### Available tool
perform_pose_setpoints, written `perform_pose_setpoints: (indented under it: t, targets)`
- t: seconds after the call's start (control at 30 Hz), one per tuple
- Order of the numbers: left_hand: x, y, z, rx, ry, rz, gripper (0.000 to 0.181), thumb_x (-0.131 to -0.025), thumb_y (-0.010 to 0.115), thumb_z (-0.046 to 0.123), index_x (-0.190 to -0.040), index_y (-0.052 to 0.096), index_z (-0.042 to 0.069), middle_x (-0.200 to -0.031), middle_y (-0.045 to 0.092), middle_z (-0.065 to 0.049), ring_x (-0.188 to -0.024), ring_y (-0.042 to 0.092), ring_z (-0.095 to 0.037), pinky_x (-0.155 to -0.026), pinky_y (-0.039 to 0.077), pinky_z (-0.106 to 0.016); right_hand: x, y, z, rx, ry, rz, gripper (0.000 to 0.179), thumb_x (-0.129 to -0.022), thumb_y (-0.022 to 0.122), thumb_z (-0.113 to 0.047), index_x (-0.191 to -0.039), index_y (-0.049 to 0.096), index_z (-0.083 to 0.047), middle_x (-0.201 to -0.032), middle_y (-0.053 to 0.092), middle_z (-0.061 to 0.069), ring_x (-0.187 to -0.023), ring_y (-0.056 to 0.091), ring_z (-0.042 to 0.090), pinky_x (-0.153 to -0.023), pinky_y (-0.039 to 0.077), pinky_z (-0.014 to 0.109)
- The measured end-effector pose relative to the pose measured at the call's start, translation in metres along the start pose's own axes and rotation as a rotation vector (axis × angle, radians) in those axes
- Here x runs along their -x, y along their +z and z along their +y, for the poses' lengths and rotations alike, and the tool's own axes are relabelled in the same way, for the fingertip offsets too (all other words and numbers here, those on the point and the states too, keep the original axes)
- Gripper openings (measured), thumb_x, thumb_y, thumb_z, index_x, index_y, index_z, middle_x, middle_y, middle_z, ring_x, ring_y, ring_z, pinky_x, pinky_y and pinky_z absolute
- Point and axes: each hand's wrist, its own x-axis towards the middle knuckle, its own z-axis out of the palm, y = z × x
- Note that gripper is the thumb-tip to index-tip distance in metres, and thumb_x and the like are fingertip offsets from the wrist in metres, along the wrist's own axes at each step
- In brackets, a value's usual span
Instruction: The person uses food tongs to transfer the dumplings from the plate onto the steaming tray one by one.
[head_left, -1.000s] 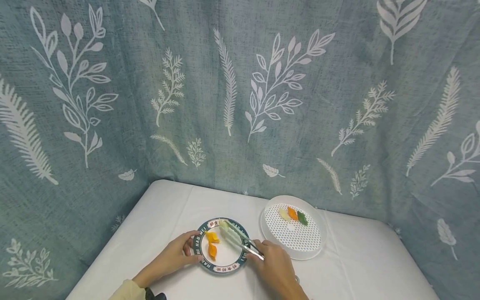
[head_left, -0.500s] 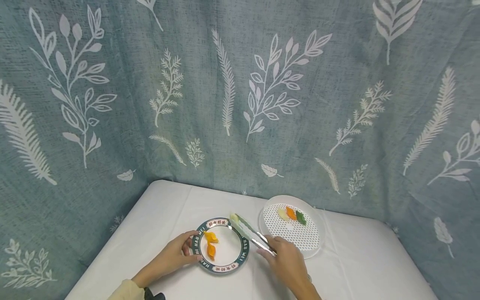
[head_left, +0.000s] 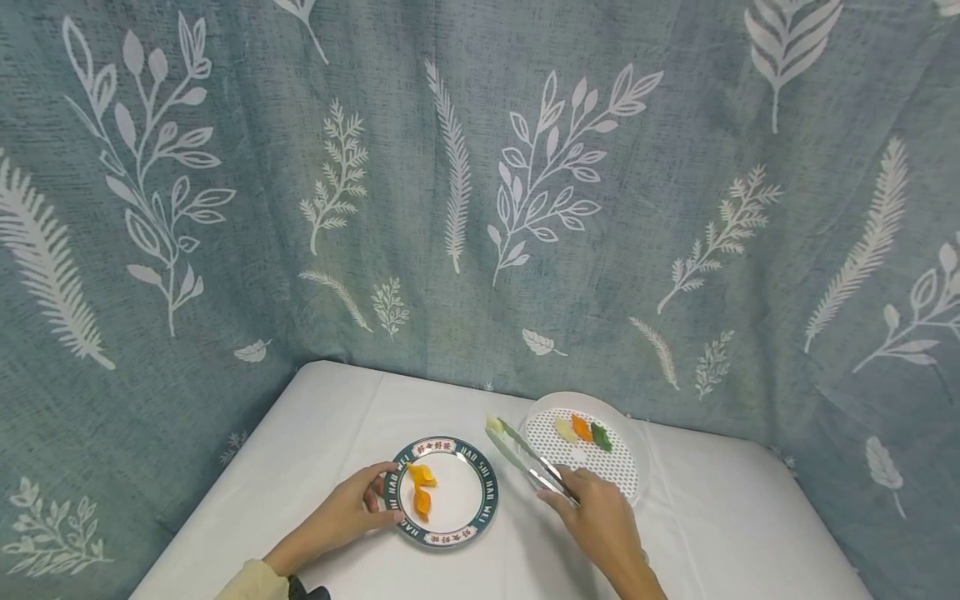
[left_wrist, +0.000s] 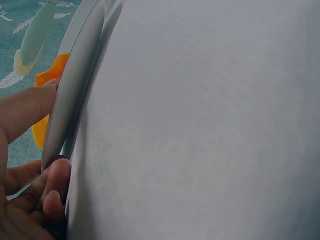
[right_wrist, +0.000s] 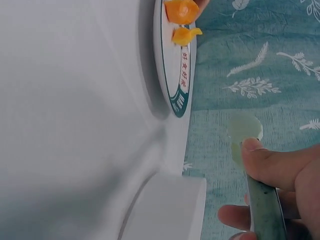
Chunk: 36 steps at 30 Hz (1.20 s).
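Note:
My left hand (head_left: 360, 506) pinches the near-left rim of a round plate (head_left: 489, 493), thumb on top and fingers beneath, as the left wrist view shows. The plate has a white middle and a dark green patterned border. Two dumpling-shaped pieces lie on its left half, one yellow (head_left: 423, 475) and one orange (head_left: 422, 503). Metal tongs (head_left: 542, 468) with pale green tips are gripped in my right hand (head_left: 603, 515). Between those tips sits a pale yellow-green piece (head_left: 493, 422), held up between the plate and the white perforated tray (head_left: 643, 471).
Inside the tray, at its far side, a pale piece (head_left: 566, 430), an orange piece (head_left: 582, 427) and a green piece (head_left: 601, 437) lie in a row. A white cloth covers the table (head_left: 720, 533). Behind it hangs a green leaf-patterned curtain (head_left: 465, 167).
My right hand has lifted the tongs and the pale piece off the plate and moved right toward the tray. My left hand and the plate have stayed put.

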Motion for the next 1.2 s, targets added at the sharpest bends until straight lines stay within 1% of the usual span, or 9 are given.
perform_pose_setpoints:
  t: [0.1,0.27,0.37,0.5,0.63,0.73,0.93,1.1,1.2]
  targets:
    - [0.000,0.001,0.000,-0.005,0.001,0.005,0.084,-0.074,0.092,0.040,-0.145,0.055,0.013,-0.099,0.057,0.002,-0.077,0.053,-0.014,-0.064,0.046,-0.028,0.001,-0.004,0.005,0.006,-0.001,0.010,0.048,-0.083,0.086,-0.038,-0.119,0.077,-0.009,-0.095,0.075,0.004,-0.082,0.071,0.025,-0.070,0.054,0.046]
    - [0.001,0.001,0.000,-0.010,0.010,0.007,0.084,-0.075,0.092,0.039,-0.145,0.055,0.013,-0.099,0.057,0.002,-0.077,0.052,-0.015,-0.063,0.045,-0.028,0.002,-0.011,0.015,0.014,0.031,-0.009,0.049,-0.085,0.085,-0.038,-0.121,0.076,-0.006,-0.097,0.076,0.007,-0.079,0.069,0.023,-0.068,0.053,0.045]
    - [0.000,0.000,-0.001,-0.011,0.016,0.005,0.084,-0.075,0.092,0.039,-0.145,0.055,0.012,-0.099,0.057,0.002,-0.077,0.052,-0.015,-0.063,0.045,-0.028,0.001,-0.013,0.023,0.022,0.049,-0.003,0.050,-0.085,0.084,-0.039,-0.121,0.076,-0.005,-0.101,0.076,0.010,-0.087,0.072,0.031,-0.072,0.055,0.049]
    - [0.000,0.001,-0.001,-0.009,0.012,0.003,0.084,-0.075,0.092,0.040,-0.145,0.055,0.013,-0.099,0.057,0.002,-0.077,0.053,-0.015,-0.063,0.045,-0.028,0.001,-0.017,0.035,0.022,0.063,0.005,0.052,-0.086,0.084,-0.040,-0.121,0.075,-0.002,-0.106,0.075,0.016,-0.097,0.071,0.041,-0.078,0.055,0.056]
    - [-0.001,0.001,-0.002,-0.006,0.010,0.001,0.084,-0.075,0.091,0.041,-0.145,0.055,0.013,-0.099,0.057,0.002,-0.077,0.053,-0.014,-0.064,0.045,-0.028,0.001,-0.020,0.047,0.035,0.098,-0.014,0.053,-0.087,0.083,-0.040,-0.122,0.074,-0.001,-0.106,0.075,0.017,-0.095,0.072,0.040,-0.075,0.055,0.055]
    - [-0.001,0.001,-0.002,-0.001,0.012,-0.001,0.085,-0.074,0.092,0.041,-0.145,0.055,0.013,-0.099,0.057,0.002,-0.077,0.053,-0.015,-0.064,0.045,-0.028,0.001,-0.023,0.055,0.053,0.117,-0.029,0.055,-0.087,0.082,-0.042,-0.122,0.074,-0.001,-0.102,0.075,0.015,-0.088,0.072,0.036,-0.071,0.054,0.054]
    - [0.000,0.000,-0.002,0.009,0.021,-0.003,0.085,-0.074,0.092,0.040,-0.145,0.054,0.012,-0.099,0.056,0.002,-0.078,0.052,-0.015,-0.064,0.044,-0.028,0.000,-0.026,0.068,0.066,0.120,-0.041,0.056,-0.088,0.081,-0.044,-0.121,0.074,0.000,-0.096,0.075,0.012,-0.082,0.071,0.032,-0.067,0.053,0.052]
    - [0.000,-0.001,-0.002,0.013,0.020,-0.008,0.084,-0.075,0.092,0.040,-0.146,0.054,0.013,-0.099,0.057,0.002,-0.078,0.052,-0.015,-0.064,0.044,-0.028,-0.001,-0.024,0.075,0.091,0.138,-0.074,0.053,-0.087,0.082,-0.041,-0.120,0.075,-0.001,-0.093,0.074,0.010,-0.077,0.069,0.028,-0.065,0.053,0.050]
    - [0.000,-0.001,-0.002,0.020,0.018,-0.014,0.084,-0.075,0.091,0.041,-0.146,0.054,0.012,-0.100,0.057,0.001,-0.079,0.052,-0.015,-0.065,0.044,-0.028,-0.002,-0.023,0.076,0.100,0.145,-0.093,0.050,-0.086,0.083,-0.039,-0.119,0.075,-0.002,-0.095,0.074,0.012,-0.080,0.070,0.032,-0.067,0.054,0.051]
